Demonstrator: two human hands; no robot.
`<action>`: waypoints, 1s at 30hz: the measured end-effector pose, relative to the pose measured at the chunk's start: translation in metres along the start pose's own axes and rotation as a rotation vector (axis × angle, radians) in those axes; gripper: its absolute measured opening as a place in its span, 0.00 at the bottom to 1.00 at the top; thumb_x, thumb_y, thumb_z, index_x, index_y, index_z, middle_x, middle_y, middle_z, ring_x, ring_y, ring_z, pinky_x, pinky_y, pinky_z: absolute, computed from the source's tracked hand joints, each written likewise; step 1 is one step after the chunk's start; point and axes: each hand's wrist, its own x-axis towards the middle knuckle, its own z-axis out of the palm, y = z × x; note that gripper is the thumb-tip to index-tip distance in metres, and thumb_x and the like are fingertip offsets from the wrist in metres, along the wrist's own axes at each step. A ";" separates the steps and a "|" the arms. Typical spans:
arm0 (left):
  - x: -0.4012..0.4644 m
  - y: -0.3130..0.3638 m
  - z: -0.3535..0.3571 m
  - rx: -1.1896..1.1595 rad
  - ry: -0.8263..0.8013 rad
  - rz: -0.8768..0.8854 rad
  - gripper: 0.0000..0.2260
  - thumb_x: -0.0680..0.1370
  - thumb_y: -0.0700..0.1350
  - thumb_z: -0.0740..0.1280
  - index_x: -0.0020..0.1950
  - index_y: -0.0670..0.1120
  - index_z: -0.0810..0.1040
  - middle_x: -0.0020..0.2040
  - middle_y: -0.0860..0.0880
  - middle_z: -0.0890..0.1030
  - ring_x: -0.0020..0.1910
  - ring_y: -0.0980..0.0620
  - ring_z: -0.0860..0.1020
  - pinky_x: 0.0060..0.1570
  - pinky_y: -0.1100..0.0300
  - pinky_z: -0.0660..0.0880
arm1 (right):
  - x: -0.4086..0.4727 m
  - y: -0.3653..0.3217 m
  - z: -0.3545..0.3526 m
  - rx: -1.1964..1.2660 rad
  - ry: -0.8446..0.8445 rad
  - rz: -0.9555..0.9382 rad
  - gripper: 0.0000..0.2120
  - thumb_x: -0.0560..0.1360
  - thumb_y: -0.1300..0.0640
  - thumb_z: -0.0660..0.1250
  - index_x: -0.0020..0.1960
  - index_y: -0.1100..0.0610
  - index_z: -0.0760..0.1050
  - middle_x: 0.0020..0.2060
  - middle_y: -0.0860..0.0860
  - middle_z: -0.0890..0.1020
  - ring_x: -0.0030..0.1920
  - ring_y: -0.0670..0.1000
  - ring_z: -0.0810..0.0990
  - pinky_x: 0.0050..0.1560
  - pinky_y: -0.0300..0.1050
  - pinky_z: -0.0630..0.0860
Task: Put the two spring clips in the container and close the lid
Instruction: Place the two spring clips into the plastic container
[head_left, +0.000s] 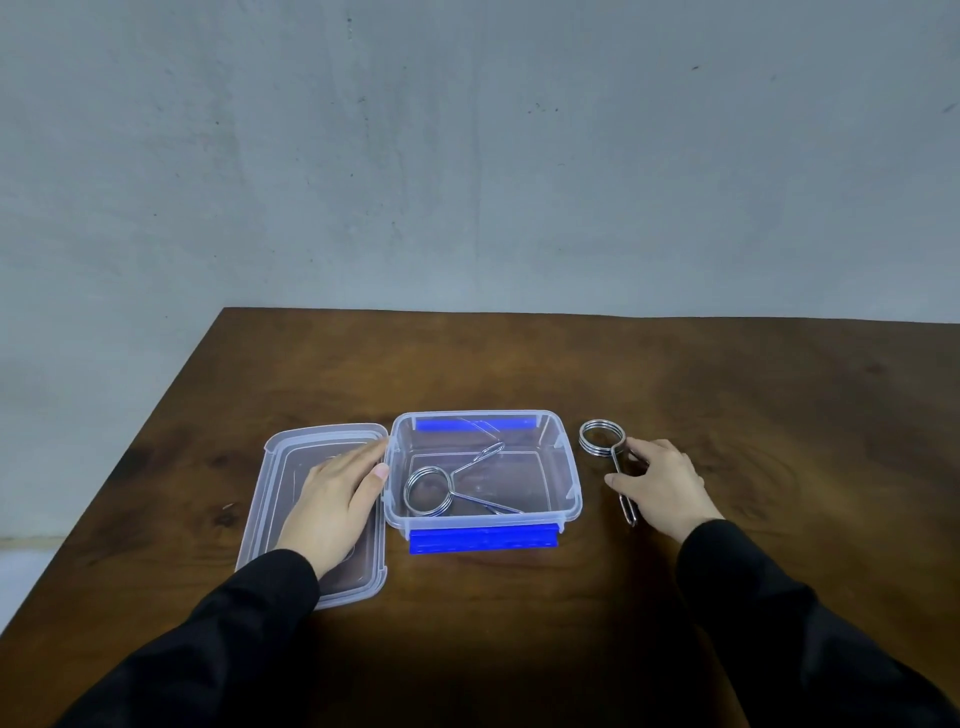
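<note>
Grip of the right hand (662, 480): fingers curled over the handles of the second spring clip (610, 457) at right of centre, contact probable but closure cannot be confirmed. First spring clip (447, 486) lies inside the open container (569, 467). Left hand (337, 493) rests flat and open on the lid (270, 499). Risk: a partial hold lets the clip pivot and drop onto the tabletop (727, 389), or its long handles snag the container rim.

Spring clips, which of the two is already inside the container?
The spring clip lying on the floor of the clear container, near its left side. The other spring clip is still on the table, right of the container, at the right hand.
</note>
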 end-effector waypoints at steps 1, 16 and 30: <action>0.000 0.000 0.000 0.000 0.005 0.006 0.22 0.83 0.61 0.48 0.75 0.60 0.68 0.73 0.56 0.72 0.73 0.53 0.67 0.71 0.51 0.58 | 0.001 0.000 -0.003 0.031 0.016 -0.016 0.20 0.73 0.51 0.74 0.65 0.50 0.79 0.55 0.48 0.77 0.61 0.56 0.75 0.65 0.62 0.70; 0.000 0.002 -0.002 0.022 0.013 0.024 0.20 0.84 0.58 0.50 0.74 0.59 0.69 0.72 0.57 0.73 0.71 0.56 0.67 0.68 0.58 0.57 | -0.014 -0.137 -0.008 -0.362 -0.428 -0.840 0.26 0.77 0.46 0.69 0.74 0.43 0.69 0.66 0.41 0.72 0.63 0.47 0.67 0.65 0.47 0.65; 0.002 -0.004 0.001 0.070 0.004 0.006 0.25 0.82 0.63 0.46 0.75 0.59 0.68 0.73 0.58 0.72 0.73 0.55 0.66 0.70 0.56 0.57 | -0.012 -0.140 0.045 -0.508 -0.537 -0.869 0.26 0.79 0.51 0.68 0.76 0.48 0.67 0.71 0.44 0.71 0.69 0.48 0.67 0.69 0.44 0.63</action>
